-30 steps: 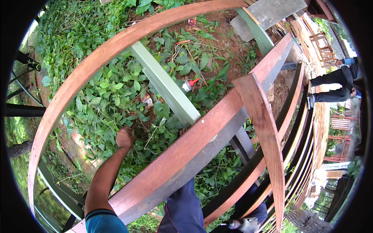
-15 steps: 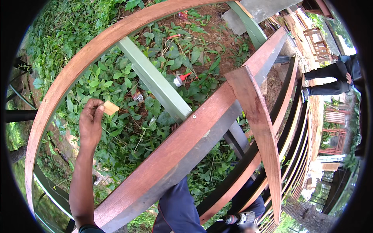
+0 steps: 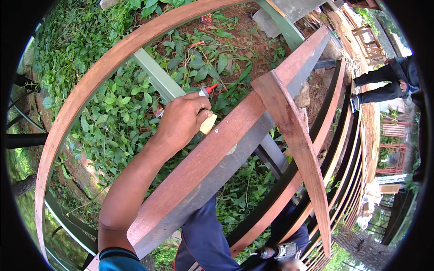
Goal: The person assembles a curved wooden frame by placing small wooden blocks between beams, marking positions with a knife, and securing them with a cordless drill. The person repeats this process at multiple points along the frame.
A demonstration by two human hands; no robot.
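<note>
Leafy green undergrowth (image 3: pixel 122 97) over reddish-brown soil (image 3: pixel 246 34). Flat grey slab (image 3: pixel 300 9) at top. Right side: person in dark trousers (image 3: pixel 384 101) stands; rough grey-brown tree trunk (image 3: pixel 368 246) lower down.

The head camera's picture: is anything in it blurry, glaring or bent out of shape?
In the head view, the left hand and the wooden piece it holds look fairly clear; a patch beside the drill is smeared; daylight looks washed out toward the far right; the reddish beam pales toward its lower end; fisheye bending shows toward the black rim.
</note>
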